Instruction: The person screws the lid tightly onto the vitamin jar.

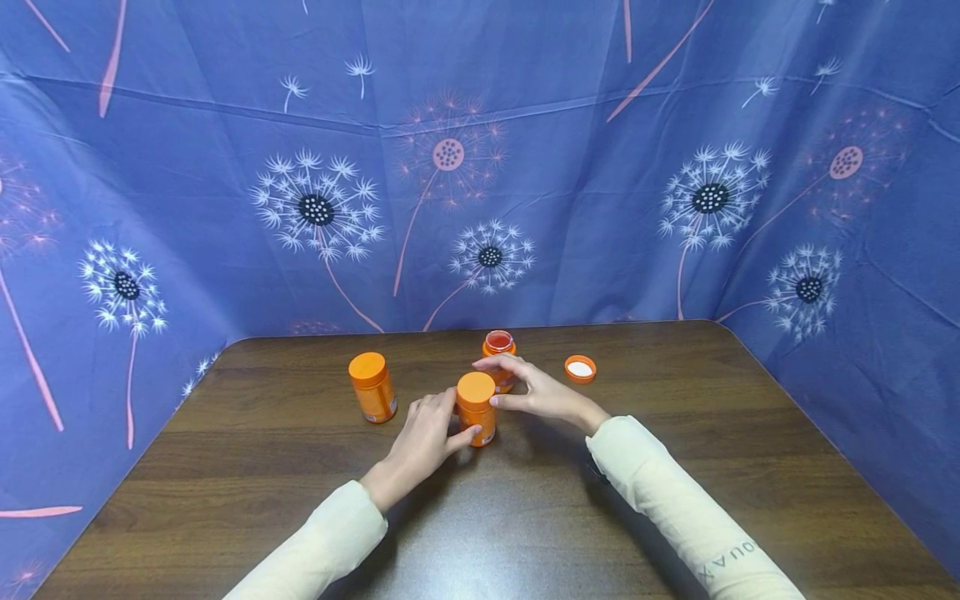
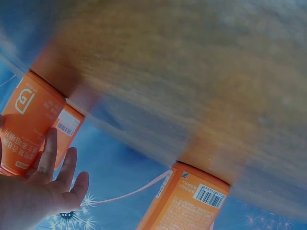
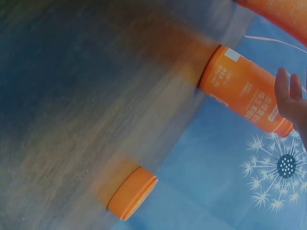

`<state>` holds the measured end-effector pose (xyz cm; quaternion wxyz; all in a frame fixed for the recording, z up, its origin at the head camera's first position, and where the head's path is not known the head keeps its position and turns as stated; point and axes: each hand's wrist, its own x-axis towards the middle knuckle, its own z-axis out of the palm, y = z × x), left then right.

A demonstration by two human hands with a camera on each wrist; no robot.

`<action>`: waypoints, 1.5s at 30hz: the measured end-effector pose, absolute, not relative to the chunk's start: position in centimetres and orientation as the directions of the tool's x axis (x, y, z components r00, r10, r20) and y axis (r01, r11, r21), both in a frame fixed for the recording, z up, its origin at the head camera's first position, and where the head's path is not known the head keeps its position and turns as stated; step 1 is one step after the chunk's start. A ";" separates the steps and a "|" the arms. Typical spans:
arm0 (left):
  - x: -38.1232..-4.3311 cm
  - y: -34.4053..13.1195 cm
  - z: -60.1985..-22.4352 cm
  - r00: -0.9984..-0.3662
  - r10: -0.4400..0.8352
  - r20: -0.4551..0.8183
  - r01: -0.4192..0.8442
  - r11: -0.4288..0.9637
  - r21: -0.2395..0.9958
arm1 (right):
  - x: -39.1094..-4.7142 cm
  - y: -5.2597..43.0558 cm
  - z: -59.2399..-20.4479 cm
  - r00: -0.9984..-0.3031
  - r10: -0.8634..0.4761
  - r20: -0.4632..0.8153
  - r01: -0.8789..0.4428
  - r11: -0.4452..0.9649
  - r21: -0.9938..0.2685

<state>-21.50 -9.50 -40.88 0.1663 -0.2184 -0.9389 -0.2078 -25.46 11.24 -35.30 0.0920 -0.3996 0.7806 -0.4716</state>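
Observation:
A capped orange bottle (image 1: 476, 412) stands upright on the table. My left hand (image 1: 422, 437) holds it low, thumb across its front and index finger along its left side; the other fingers spread loosely in the left wrist view. My right hand (image 1: 536, 393) is at the bottle's right, thumb at the cap's edge and the other fingers stretched out behind it, a gap between. Directly behind stands an uncapped orange bottle (image 1: 491, 350) with a clear rim, partly covered by the right hand. Its printed side (image 3: 242, 88) faces the right wrist camera.
A third orange bottle (image 1: 372, 387), capped, stands to the left. An orange cap (image 1: 581, 368) lies with its white inside up at the right. Everything stands on a dark wooden table (image 1: 675, 442), with a blue dandelion-print cloth (image 1: 570, 208) hanging behind and at both sides.

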 end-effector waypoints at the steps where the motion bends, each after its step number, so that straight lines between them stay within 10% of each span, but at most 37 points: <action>1: -21.5 -9.5 -40.9 -0.848 0.342 0.405 0.481 0.818 0.317 | -25.5 11.3 -35.3 -0.660 -0.715 0.232 -0.540 0.237 -0.808; 45: -21.3 -9.2 -40.7 -0.858 0.313 0.407 0.453 0.836 0.310 | -24.2 10.5 -35.4 -0.692 -0.618 0.374 -0.642 0.288 -0.711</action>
